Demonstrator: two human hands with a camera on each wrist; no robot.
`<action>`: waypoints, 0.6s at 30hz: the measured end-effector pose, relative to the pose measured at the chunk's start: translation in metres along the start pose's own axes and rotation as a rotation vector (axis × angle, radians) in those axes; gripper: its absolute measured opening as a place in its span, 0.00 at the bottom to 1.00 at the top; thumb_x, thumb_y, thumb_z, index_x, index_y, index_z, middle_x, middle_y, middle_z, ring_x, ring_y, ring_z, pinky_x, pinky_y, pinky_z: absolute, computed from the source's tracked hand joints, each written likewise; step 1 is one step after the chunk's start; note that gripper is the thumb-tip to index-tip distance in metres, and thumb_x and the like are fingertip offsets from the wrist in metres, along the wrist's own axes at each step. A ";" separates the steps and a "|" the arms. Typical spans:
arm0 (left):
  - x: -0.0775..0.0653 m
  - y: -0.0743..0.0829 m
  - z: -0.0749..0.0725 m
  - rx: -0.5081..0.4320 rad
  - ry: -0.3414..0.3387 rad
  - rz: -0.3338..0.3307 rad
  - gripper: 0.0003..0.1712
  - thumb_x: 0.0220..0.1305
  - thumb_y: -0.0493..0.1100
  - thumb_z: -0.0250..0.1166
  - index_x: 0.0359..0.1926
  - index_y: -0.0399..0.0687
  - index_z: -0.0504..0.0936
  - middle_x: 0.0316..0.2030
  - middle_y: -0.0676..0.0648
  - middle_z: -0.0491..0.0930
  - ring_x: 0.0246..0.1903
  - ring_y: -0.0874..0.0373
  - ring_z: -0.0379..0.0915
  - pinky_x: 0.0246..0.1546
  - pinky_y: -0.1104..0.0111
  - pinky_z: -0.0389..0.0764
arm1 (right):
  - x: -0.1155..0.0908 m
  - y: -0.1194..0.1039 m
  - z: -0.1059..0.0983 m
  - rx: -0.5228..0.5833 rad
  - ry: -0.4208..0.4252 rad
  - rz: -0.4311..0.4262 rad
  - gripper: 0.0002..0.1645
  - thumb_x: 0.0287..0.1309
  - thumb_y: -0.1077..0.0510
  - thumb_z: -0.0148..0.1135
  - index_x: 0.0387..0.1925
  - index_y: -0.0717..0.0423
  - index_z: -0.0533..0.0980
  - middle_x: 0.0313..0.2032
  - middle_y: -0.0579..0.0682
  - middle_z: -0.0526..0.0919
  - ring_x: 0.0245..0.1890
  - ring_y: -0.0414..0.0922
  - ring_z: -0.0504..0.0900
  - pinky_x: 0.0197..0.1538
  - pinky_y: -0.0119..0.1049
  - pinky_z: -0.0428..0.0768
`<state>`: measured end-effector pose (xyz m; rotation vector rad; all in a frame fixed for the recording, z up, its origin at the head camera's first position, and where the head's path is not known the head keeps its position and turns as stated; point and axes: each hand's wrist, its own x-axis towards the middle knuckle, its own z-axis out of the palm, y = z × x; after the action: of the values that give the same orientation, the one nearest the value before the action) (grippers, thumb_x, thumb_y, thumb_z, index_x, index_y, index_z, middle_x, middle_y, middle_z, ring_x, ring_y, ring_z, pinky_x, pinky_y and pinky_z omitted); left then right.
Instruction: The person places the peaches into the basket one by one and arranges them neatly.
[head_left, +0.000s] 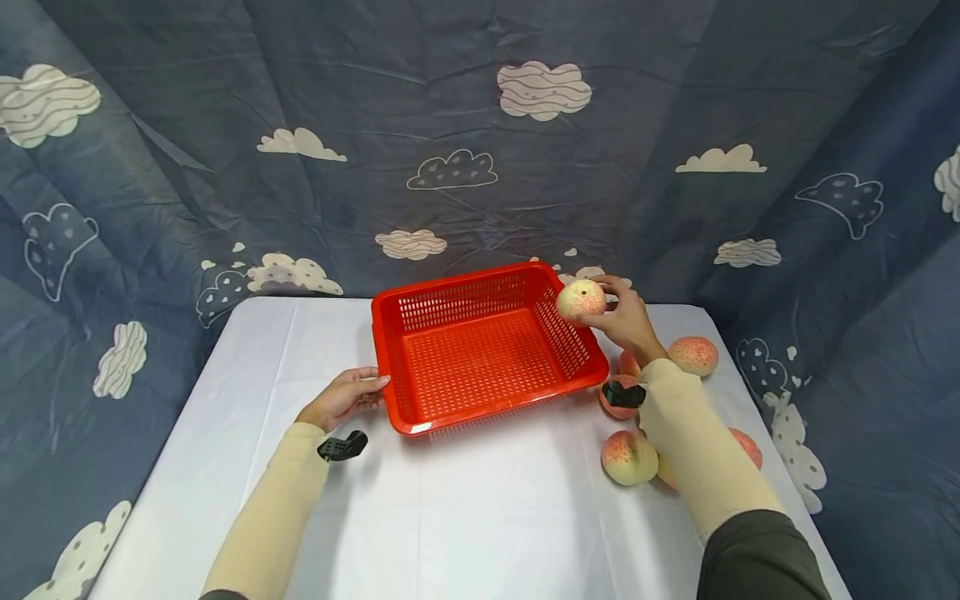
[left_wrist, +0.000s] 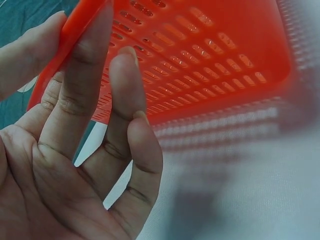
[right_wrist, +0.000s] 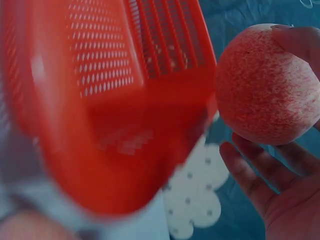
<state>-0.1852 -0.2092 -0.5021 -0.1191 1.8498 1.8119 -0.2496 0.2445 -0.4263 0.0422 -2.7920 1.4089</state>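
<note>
A red plastic basket [head_left: 480, 358] with slotted walls stands tilted above the white table, its inside bare. My left hand [head_left: 347, 398] pinches the basket's left rim between thumb and fingers; the left wrist view shows the other fingers of that hand [left_wrist: 90, 125] spread under the rim [left_wrist: 65, 45]. At the basket's right rim, my right hand [head_left: 624, 318] grips a pale and pink peach [head_left: 580, 300]. In the right wrist view the peach [right_wrist: 270, 85] sits between thumb and fingers, beside the basket wall [right_wrist: 175, 40].
Several peaches lie on the table's right side, among them a yellow-pink one [head_left: 628, 457] and a pinkish one [head_left: 693, 356]; my right forearm partly covers others. A dark cloth with clouds [head_left: 450, 100] hangs behind the white table [head_left: 465, 517].
</note>
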 end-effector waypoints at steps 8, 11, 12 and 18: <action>0.001 0.001 0.000 -0.006 -0.031 0.011 0.10 0.69 0.44 0.60 0.45 0.41 0.76 0.30 0.53 0.82 0.30 0.59 0.76 0.44 0.62 0.76 | 0.025 -0.022 0.045 0.114 -0.050 0.007 0.43 0.46 0.58 0.75 0.64 0.53 0.65 0.61 0.60 0.68 0.49 0.56 0.72 0.50 0.50 0.76; 0.000 0.000 -0.001 -0.011 -0.022 0.013 0.09 0.69 0.43 0.59 0.44 0.41 0.76 0.29 0.54 0.82 0.29 0.59 0.76 0.43 0.63 0.76 | 0.030 -0.030 0.065 0.146 -0.076 -0.004 0.43 0.44 0.59 0.76 0.63 0.53 0.66 0.59 0.61 0.69 0.48 0.56 0.72 0.51 0.49 0.76; 0.000 0.000 -0.001 -0.012 -0.020 0.015 0.09 0.69 0.42 0.59 0.44 0.41 0.75 0.29 0.53 0.82 0.29 0.60 0.76 0.42 0.63 0.76 | 0.032 -0.033 0.071 0.150 -0.082 -0.007 0.43 0.44 0.59 0.76 0.62 0.54 0.66 0.58 0.61 0.69 0.48 0.56 0.72 0.51 0.49 0.76; 0.000 -0.002 -0.001 -0.024 -0.022 0.013 0.17 0.69 0.43 0.59 0.52 0.35 0.73 0.32 0.52 0.83 0.29 0.59 0.77 0.44 0.61 0.78 | 0.040 -0.047 0.099 0.149 -0.139 -0.003 0.41 0.45 0.61 0.75 0.60 0.55 0.66 0.55 0.60 0.70 0.49 0.55 0.71 0.54 0.50 0.75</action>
<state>-0.1846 -0.2104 -0.5038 -0.0960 1.8185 1.8368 -0.2878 0.1363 -0.4461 0.1516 -2.7851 1.6736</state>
